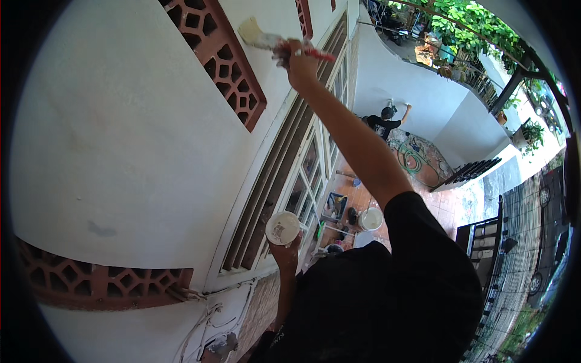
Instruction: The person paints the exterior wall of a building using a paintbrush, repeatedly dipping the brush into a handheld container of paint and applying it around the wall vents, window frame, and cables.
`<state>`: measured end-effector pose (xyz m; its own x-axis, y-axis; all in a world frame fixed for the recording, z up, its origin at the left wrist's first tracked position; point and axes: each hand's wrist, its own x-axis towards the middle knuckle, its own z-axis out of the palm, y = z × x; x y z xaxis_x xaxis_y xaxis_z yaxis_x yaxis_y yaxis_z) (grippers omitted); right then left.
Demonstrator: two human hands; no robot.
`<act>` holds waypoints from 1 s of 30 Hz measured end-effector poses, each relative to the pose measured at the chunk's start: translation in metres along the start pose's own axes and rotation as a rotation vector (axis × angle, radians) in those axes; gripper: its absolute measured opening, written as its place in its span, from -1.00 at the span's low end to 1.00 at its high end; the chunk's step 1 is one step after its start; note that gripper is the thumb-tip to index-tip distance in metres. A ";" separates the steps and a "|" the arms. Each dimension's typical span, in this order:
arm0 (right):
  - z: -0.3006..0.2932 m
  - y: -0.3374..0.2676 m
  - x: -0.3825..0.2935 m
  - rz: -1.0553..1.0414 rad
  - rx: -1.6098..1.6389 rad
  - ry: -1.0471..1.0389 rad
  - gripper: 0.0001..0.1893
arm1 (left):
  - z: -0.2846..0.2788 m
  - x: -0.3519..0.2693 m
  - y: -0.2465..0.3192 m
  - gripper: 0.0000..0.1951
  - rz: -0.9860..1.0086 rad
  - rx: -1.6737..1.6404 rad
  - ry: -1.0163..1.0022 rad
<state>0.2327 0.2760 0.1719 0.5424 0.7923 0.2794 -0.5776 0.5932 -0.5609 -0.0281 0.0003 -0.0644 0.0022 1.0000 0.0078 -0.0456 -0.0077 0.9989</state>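
My right hand (300, 61) is raised high on an outstretched arm, its fingers closed around a wide paintbrush (251, 32) with pale bristles and a red handle. The bristles are at the white wall (131, 149), beside a red-brown openwork ventilation block (227, 63); whether they touch it I cannot tell. Lower down, my left hand (285, 251) grips a small round white tub (282, 228) from beneath. Whitish paint coats the inside of the tub. Paint marks show on the fingers of my right hand.
A white-framed window (308, 168) with louvres runs beside me. Below stand a white bucket (371, 219), a paint tray (335, 206) and a white frame (333, 233). Farther off, another person (383, 125) reaches to a low white wall, near a coiled green hose (411, 159). Loose cables (204, 317) hang below.
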 end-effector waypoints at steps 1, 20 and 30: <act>-0.033 0.025 -0.023 0.035 -0.032 0.121 -0.78 | 0.004 0.000 -0.004 -0.29 -0.003 -0.005 -0.004; -0.127 0.040 -0.201 -0.421 -1.078 -1.073 -0.68 | 0.001 -0.020 0.003 -0.36 -0.008 0.134 -0.021; -0.182 0.060 -0.087 -0.501 -1.085 -0.745 -0.62 | 0.003 -0.027 0.002 -0.29 0.011 0.170 0.022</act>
<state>0.2617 0.2171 -0.0276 -0.0951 0.6240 0.7756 0.5144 0.6979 -0.4984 -0.0254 -0.0264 -0.0627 -0.0195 0.9996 0.0195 0.1236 -0.0170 0.9922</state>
